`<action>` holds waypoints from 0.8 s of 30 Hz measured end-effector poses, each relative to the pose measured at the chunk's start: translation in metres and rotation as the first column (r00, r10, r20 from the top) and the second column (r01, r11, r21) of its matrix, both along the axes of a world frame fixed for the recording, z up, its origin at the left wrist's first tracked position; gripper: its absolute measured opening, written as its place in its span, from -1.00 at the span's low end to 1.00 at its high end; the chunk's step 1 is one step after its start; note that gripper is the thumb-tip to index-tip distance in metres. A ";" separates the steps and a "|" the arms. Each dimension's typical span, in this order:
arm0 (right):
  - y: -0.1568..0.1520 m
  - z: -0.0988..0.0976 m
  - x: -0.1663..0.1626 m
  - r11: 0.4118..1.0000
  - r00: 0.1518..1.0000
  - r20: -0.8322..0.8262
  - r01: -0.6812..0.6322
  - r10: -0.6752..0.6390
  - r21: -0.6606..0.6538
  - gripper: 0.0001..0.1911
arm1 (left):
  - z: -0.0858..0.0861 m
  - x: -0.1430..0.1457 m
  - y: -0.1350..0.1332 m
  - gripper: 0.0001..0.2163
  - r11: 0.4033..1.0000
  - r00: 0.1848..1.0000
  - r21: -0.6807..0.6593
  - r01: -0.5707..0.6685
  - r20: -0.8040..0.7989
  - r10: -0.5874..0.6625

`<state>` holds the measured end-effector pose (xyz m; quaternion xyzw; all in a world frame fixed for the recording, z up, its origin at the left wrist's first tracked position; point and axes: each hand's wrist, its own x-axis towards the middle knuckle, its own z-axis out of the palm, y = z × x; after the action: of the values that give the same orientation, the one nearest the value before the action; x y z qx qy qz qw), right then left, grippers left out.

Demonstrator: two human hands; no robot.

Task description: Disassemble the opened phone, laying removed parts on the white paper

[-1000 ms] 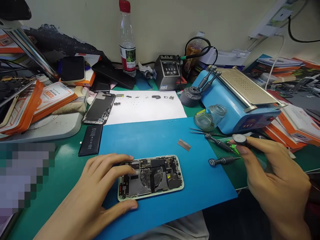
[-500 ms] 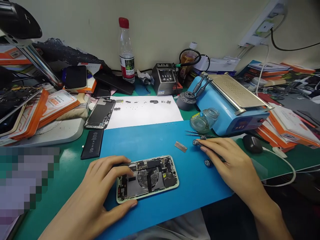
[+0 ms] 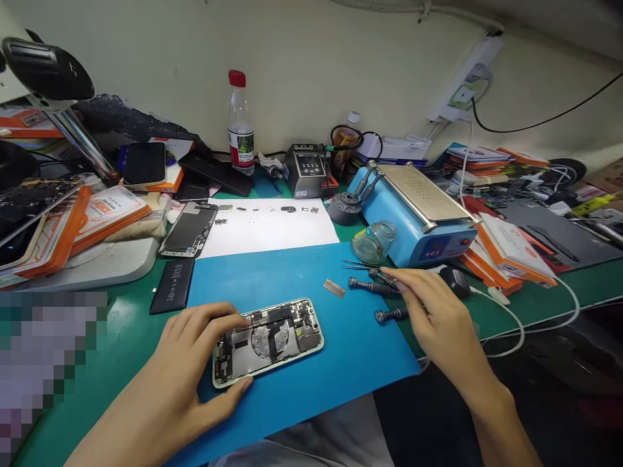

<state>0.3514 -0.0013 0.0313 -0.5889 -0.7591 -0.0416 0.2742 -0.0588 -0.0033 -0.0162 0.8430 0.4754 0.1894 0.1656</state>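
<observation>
An opened phone (image 3: 272,337) with its circuit boards exposed lies on a blue mat (image 3: 292,272). My left hand (image 3: 189,363) grips the phone's left end, fingers along the far edge and thumb on the near edge. My right hand (image 3: 433,311) rests at the mat's right edge. Its fingertips are pinched on a dark screwdriver (image 3: 383,277) that lies flat. Two more screwdrivers lie beside that hand, one (image 3: 365,285) just left of the fingers and one (image 3: 389,316) below them. Thin tweezers (image 3: 357,264) and a small metal blade (image 3: 334,288) lie nearby.
Behind the mat, a white sheet (image 3: 272,227) carries several small parts, with a detached screen (image 3: 189,228) and a battery (image 3: 172,293) to its left. A glass jar (image 3: 372,241), a blue heating machine (image 3: 418,214), a mouse (image 3: 455,280) and orange boxes (image 3: 506,250) crowd the right side.
My right hand set down the screwdriver it held at the right, moved left to the tools by the mat, and closed its fingertips on one. The view tilted upward. My left hand stayed on the phone.
</observation>
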 end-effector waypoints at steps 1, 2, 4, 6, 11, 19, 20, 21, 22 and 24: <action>-0.004 0.002 0.003 1.000 1.000 0.013 -0.010 0.010 0.014 -0.66 | -0.001 0.000 0.000 -0.48 1.000 1.000 0.001 -0.002 -0.001 0.002; -0.009 0.004 0.006 0.999 0.998 0.046 -0.039 0.039 0.015 -0.66 | -0.002 0.000 0.000 -0.48 1.000 1.000 0.000 -0.003 0.001 0.003; -0.018 0.005 0.011 0.994 0.982 0.155 -0.110 0.111 -0.019 -0.66 | -0.002 0.000 -0.001 -0.49 1.000 1.000 -0.002 -0.004 0.007 0.004; -0.024 0.003 0.013 0.989 0.952 0.268 -0.146 0.150 -0.037 -0.66 | -0.002 0.001 -0.002 -0.48 1.000 1.000 0.001 -0.010 0.015 0.010; -0.028 -0.005 0.014 0.987 0.924 0.360 -0.155 0.133 0.033 -0.75 | 0.000 0.001 -0.001 -0.49 1.000 0.999 -0.009 -0.021 0.029 0.021; -0.026 -0.002 -0.045 0.996 0.809 -0.585 0.086 -0.058 0.020 -0.85 | 0.004 0.002 -0.001 -0.49 0.997 0.999 -0.070 -0.012 0.038 0.015; -0.025 -0.005 -0.055 0.997 0.771 -0.632 0.077 -0.074 -0.023 -0.87 | 0.005 0.002 -0.001 -0.50 0.996 0.999 -0.083 -0.014 0.037 0.018; -0.024 -0.008 -0.062 0.997 0.755 -0.651 0.065 -0.078 -0.043 -0.83 | 0.006 0.003 -0.001 -0.50 0.996 0.999 -0.091 -0.015 0.037 0.018; -0.024 -0.012 -0.068 0.996 0.758 -0.646 0.067 -0.088 -0.056 -0.77 | 0.006 0.004 -0.001 -0.50 0.995 0.999 -0.096 -0.013 0.036 0.016; -0.022 -0.021 -0.073 0.995 0.789 -0.607 0.096 -0.089 -0.021 -0.62 | 0.008 0.004 0.001 -0.49 0.996 0.999 -0.086 0.003 0.036 0.000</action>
<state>0.2786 -0.0237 0.0099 -0.6060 -0.6009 0.1319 0.5042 -0.0549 -0.0028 -0.0079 0.8319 0.4796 0.1836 0.2102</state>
